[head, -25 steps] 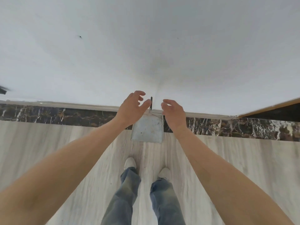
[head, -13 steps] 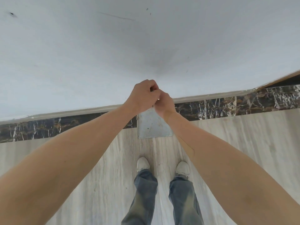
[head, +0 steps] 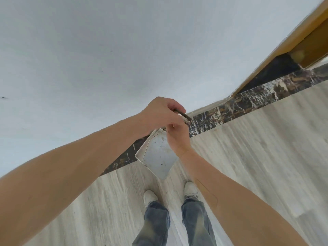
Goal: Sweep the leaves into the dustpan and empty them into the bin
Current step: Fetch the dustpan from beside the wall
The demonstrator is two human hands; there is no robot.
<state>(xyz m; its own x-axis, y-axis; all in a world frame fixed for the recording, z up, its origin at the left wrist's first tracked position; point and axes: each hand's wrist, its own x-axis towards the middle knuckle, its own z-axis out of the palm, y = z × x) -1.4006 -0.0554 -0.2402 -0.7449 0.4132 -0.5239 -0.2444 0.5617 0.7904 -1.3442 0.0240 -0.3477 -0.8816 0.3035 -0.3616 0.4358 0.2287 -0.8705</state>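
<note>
The dustpan (head: 158,155) has lifted off the floor, tilted, dust-specked inside, both hands' (head: 162,114) grip curled round its handle (head: 182,115).

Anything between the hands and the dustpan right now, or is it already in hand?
Nothing stands between them. The left hand grips the dark handle at the dustpan's top, and the right hand holds it just below. The pan hangs above the floor by the wall. No bin or leaves in view.
</note>
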